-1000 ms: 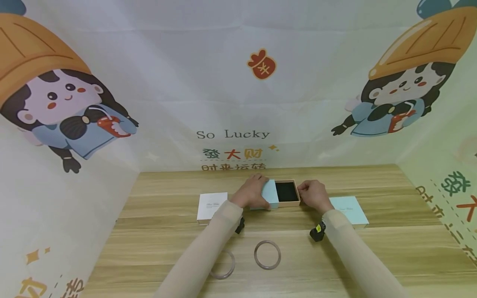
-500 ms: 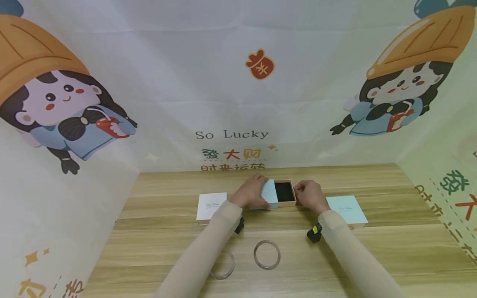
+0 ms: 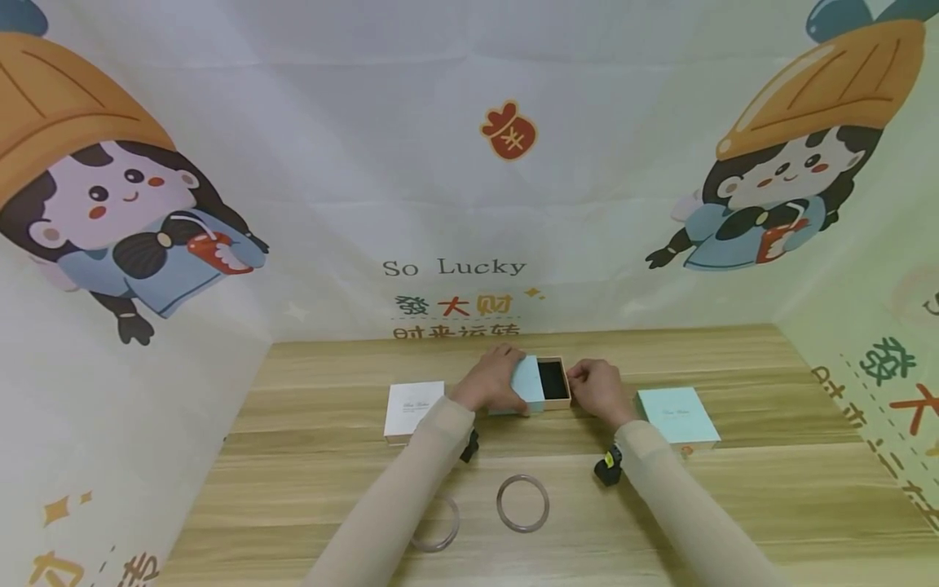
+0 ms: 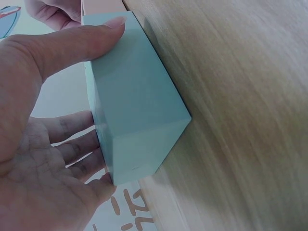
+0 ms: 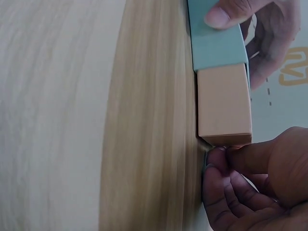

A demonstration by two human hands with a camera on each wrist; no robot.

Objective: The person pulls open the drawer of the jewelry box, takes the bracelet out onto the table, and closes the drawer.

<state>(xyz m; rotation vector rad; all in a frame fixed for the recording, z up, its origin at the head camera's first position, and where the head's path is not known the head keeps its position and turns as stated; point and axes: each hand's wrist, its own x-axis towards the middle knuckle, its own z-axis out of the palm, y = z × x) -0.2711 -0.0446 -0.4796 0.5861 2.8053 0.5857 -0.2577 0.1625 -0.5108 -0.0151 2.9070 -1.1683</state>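
Note:
In the head view my left hand (image 3: 490, 381) holds the light blue sleeve (image 3: 526, 381) of a box, thumb on its front side and fingers behind. A peach drawer (image 3: 556, 404) with a black lining (image 3: 553, 381) sticks out of the sleeve's right end. At the drawer's end is my right hand (image 3: 600, 391), its thumb and forefinger together against it. The right wrist view shows its curled fingers (image 5: 216, 192) touching the end of the peach drawer (image 5: 224, 101); whether they pinch a tab there, I cannot tell. In the left wrist view my thumb presses the sleeve (image 4: 139, 82).
A white box (image 3: 412, 409) stands left of my left hand, and another light blue box (image 3: 678, 414) right of my right wrist. Nearer on the wooden table (image 3: 770, 497) lie two translucent rings (image 3: 501, 504), one partly behind my left forearm. A printed cloth wall (image 3: 352, 163) rises behind.
The drawer has slid left into the sleeve, so less of it shows. My right hand has moved left with it, while my left hand stays on the sleeve.

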